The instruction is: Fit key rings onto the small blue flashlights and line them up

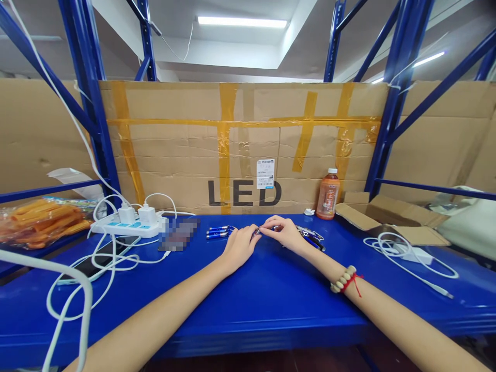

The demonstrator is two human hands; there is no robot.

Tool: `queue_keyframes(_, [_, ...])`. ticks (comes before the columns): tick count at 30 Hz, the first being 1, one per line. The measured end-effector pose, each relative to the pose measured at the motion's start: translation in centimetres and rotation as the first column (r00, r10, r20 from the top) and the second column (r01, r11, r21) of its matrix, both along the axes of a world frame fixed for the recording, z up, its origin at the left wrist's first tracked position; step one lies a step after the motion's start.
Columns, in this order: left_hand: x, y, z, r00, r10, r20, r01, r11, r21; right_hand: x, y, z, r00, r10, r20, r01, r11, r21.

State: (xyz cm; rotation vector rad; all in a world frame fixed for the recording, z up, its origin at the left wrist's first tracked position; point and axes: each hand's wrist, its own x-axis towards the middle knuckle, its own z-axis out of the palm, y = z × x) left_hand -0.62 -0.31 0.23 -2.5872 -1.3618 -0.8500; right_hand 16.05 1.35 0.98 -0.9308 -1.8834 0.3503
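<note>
At the middle of the blue shelf [267, 289], my left hand [242, 245] and my right hand [284, 232] meet at the fingertips. Both pinch a small item between them, too small and covered to name. Just left of my left hand lie several blue metallic pen-shaped pieces [217, 233], side by side. Behind and to the right of my right hand is a small heap of blue, black and silver pieces [312, 237], partly hidden by that hand.
A white power strip [127, 227] with chargers, looping white cables [112, 263] and a phone [104, 258] occupy the left. Against the cardboard wall [186, 155] stands an orange drink bottle [328, 194]. Farther right are an open carton [391, 217] and a coiled white cable [395, 250].
</note>
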Motion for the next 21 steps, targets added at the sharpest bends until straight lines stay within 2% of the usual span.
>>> queue_keyframes(4, [0.1,0.0,0.0,1.0,-0.019,0.002,0.019,1.0,-0.015,-0.2,-0.3,0.2,1.0,0.008,0.011,-0.008,1.0,0.005])
queue_keyframes(8, [0.1,0.1,-0.1,1.0,0.021,-0.009,-0.021,1.0,-0.001,-0.2,-0.2,0.2,1.0,0.018,0.01,-0.018,1.0,-0.022])
queue_keyframes(12, [0.1,0.2,-0.1,0.997,0.076,0.003,-0.075,0.997,-0.009,1.0,0.8,-0.1,0.98,-0.199,0.003,0.199,0.979,-0.032])
queue_keyframes(15, [0.1,0.0,0.0,0.996,0.092,0.006,-0.092,0.995,-0.026,2.3,1.6,-0.5,0.934,-0.327,0.145,0.327,0.945,0.022])
queue_keyframes(21, [0.2,-0.3,0.2,0.994,0.11,0.002,-0.109,0.993,-0.043,3.4,2.2,-1.5,0.788,-0.391,0.475,0.423,0.905,0.044])
